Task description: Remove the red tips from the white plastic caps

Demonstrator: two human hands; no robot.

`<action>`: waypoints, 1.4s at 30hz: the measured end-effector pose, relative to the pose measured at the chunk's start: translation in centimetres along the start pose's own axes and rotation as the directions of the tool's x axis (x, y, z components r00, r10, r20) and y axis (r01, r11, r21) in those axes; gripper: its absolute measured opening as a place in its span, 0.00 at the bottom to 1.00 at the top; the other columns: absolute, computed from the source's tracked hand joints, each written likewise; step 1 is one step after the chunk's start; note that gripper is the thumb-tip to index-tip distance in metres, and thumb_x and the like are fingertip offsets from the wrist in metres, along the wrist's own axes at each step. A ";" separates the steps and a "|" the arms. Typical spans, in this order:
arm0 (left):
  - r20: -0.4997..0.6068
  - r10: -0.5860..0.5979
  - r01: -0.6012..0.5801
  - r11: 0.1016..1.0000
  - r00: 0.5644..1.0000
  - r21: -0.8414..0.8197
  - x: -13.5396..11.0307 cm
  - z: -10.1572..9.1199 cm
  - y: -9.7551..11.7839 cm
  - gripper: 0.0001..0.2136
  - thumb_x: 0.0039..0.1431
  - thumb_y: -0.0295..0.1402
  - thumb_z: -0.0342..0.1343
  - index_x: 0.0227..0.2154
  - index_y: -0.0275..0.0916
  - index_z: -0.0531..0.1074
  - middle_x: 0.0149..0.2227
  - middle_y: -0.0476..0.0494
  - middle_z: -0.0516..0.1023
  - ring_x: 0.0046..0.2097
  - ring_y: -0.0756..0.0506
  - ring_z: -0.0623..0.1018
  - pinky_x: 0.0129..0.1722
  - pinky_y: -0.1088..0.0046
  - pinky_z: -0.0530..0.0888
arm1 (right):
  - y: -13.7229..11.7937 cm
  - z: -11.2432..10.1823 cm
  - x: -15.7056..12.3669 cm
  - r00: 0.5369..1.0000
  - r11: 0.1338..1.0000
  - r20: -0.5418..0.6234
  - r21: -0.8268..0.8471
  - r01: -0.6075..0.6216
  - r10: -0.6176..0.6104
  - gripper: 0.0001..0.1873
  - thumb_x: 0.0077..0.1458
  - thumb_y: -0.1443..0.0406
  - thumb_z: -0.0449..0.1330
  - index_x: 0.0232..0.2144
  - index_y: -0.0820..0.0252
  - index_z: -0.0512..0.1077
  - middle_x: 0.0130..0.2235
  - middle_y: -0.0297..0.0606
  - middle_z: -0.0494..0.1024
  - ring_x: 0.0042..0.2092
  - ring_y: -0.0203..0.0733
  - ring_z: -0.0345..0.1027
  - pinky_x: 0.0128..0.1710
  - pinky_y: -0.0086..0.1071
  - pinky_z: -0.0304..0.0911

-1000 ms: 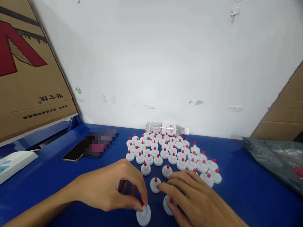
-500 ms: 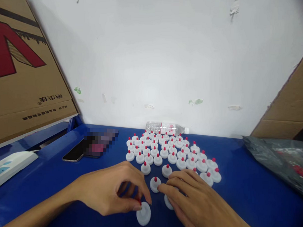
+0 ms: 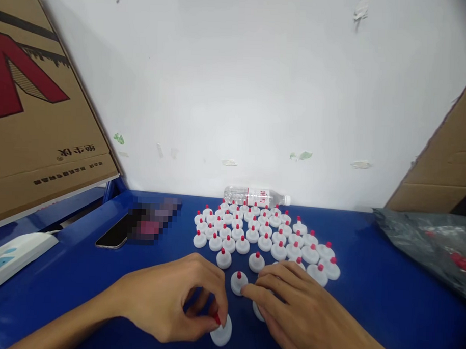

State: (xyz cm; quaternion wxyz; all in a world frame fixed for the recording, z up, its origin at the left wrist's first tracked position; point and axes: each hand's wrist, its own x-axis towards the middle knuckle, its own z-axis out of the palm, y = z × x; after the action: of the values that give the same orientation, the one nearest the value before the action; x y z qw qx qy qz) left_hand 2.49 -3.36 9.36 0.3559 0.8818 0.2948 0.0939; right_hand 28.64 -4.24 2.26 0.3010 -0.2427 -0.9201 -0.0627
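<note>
Several white round caps with red tips [image 3: 265, 231] stand in rows on the blue table [image 3: 366, 296]. My left hand [image 3: 171, 299] is closed in a pinch, thumb and fingers on a red tip at the top of a white cap [image 3: 222, 334] near the table's front. My right hand [image 3: 304, 314] lies beside it, fingers curled over another white cap [image 3: 257, 310] that is mostly hidden. One finger of that hand touches a lone cap [image 3: 238, 281] just ahead.
A clear plastic bottle [image 3: 257, 195] lies against the white wall behind the caps. A phone [image 3: 112, 236] and a white power strip [image 3: 12, 256] sit left, under a leaning cardboard box [image 3: 36, 111]. A grey plastic bag [image 3: 429, 242] and more cardboard [image 3: 443, 166] are right.
My left hand's fingers have closed tighter on the red tip over the front cap. My right hand has slid forward and now covers the cap beneath it.
</note>
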 end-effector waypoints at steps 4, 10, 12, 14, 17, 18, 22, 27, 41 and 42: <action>-0.016 0.016 -0.016 1.000 1.000 0.019 0.1 0.2 0.0 0.09 0.49 0.19 0.61 0.33 0.36 0.81 0.30 0.48 0.78 0.27 0.52 0.75 0.26 0.82 0.70 | -0.1 0.0 0.0 1.000 1.000 0.007 -0.009 0.005 -0.005 0.17 0.62 0.73 0.62 0.52 0.57 0.73 0.42 0.33 0.80 0.47 0.41 0.72 0.52 0.36 0.64; -0.038 0.021 -0.019 0.999 0.999 0.031 0.3 0.8 -0.2 0.10 0.45 0.18 0.60 0.30 0.37 0.77 0.28 0.53 0.73 0.24 0.54 0.70 0.25 0.82 0.68 | -0.3 -0.3 0.3 0.999 1.000 0.037 -0.015 0.004 -0.004 0.15 0.61 0.73 0.62 0.49 0.56 0.72 0.40 0.32 0.79 0.45 0.40 0.72 0.50 0.36 0.64; -0.044 0.013 -0.012 1.000 0.999 0.025 0.4 1.1 -0.3 0.10 0.44 0.18 0.59 0.29 0.37 0.76 0.27 0.53 0.73 0.24 0.54 0.69 0.26 0.81 0.67 | -0.3 -0.3 0.4 0.999 0.999 0.040 -0.031 0.009 -0.007 0.14 0.60 0.73 0.63 0.47 0.56 0.72 0.39 0.31 0.78 0.44 0.40 0.72 0.48 0.35 0.64; -0.056 0.004 -0.003 1.000 0.998 0.019 0.4 1.2 -0.4 0.09 0.45 0.19 0.59 0.29 0.38 0.76 0.28 0.53 0.73 0.25 0.54 0.69 0.26 0.81 0.67 | -0.3 -0.3 0.4 0.999 0.999 0.043 -0.042 0.011 -0.009 0.14 0.59 0.72 0.64 0.47 0.56 0.72 0.38 0.31 0.78 0.44 0.40 0.72 0.48 0.35 0.64; -0.069 -0.023 0.024 1.000 0.997 0.009 0.4 1.3 -0.6 0.08 0.47 0.20 0.60 0.29 0.38 0.76 0.28 0.53 0.73 0.25 0.53 0.69 0.26 0.80 0.68 | -0.3 -0.3 0.3 0.999 0.999 0.040 -0.034 0.014 -0.012 0.14 0.59 0.72 0.63 0.47 0.56 0.72 0.39 0.31 0.78 0.44 0.40 0.72 0.49 0.36 0.63; -0.069 -0.033 0.034 0.999 0.997 0.003 0.4 1.3 -0.6 0.08 0.48 0.21 0.60 0.29 0.39 0.76 0.28 0.53 0.74 0.25 0.53 0.70 0.26 0.80 0.68 | -0.3 -0.3 0.3 0.999 0.999 0.035 -0.029 0.016 -0.015 0.14 0.59 0.73 0.64 0.47 0.56 0.72 0.39 0.31 0.78 0.44 0.40 0.71 0.49 0.36 0.63; -0.059 -0.067 0.066 0.998 0.996 -0.020 0.3 1.4 -0.7 0.07 0.50 0.23 0.59 0.32 0.39 0.76 0.29 0.52 0.76 0.25 0.53 0.72 0.25 0.82 0.69 | -0.2 -0.2 0.3 1.000 1.000 0.023 -0.018 0.018 -0.018 0.16 0.58 0.73 0.64 0.47 0.55 0.72 0.39 0.30 0.78 0.43 0.40 0.71 0.48 0.36 0.63; -0.055 -0.100 0.102 0.994 0.994 0.033 0.3 1.4 -0.6 0.08 0.51 0.23 0.58 0.34 0.40 0.76 0.27 0.53 0.76 0.26 0.52 0.75 0.26 0.82 0.70 | -0.3 -0.1 0.5 0.999 1.000 0.028 -0.022 0.017 -0.016 0.15 0.58 0.73 0.63 0.46 0.54 0.72 0.38 0.30 0.79 0.43 0.41 0.72 0.47 0.36 0.64; -0.050 -0.048 0.057 0.976 0.998 0.209 0.4 1.3 -1.1 0.05 0.60 0.27 0.58 0.37 0.40 0.77 0.36 0.49 0.81 0.31 0.50 0.79 0.33 0.78 0.73 | -0.4 -0.2 0.6 1.000 1.000 -0.019 -0.007 0.011 -0.011 0.09 0.63 0.72 0.60 0.44 0.56 0.74 0.39 0.32 0.80 0.44 0.40 0.73 0.49 0.35 0.65; -0.058 -0.033 0.045 0.974 0.998 0.224 0.4 1.4 -1.2 0.05 0.59 0.26 0.58 0.37 0.40 0.76 0.36 0.49 0.81 0.31 0.50 0.80 0.33 0.77 0.73 | -0.4 -0.2 0.7 0.999 1.000 -0.039 -0.003 0.003 -0.003 0.08 0.64 0.72 0.60 0.43 0.57 0.74 0.40 0.32 0.80 0.45 0.40 0.74 0.51 0.35 0.65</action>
State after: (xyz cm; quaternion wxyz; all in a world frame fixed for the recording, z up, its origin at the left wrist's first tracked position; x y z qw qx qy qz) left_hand 2.83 -3.25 7.47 0.2473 0.9077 0.3303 0.0766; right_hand 28.08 -4.40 2.85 0.3185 -0.2403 -0.9144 -0.0691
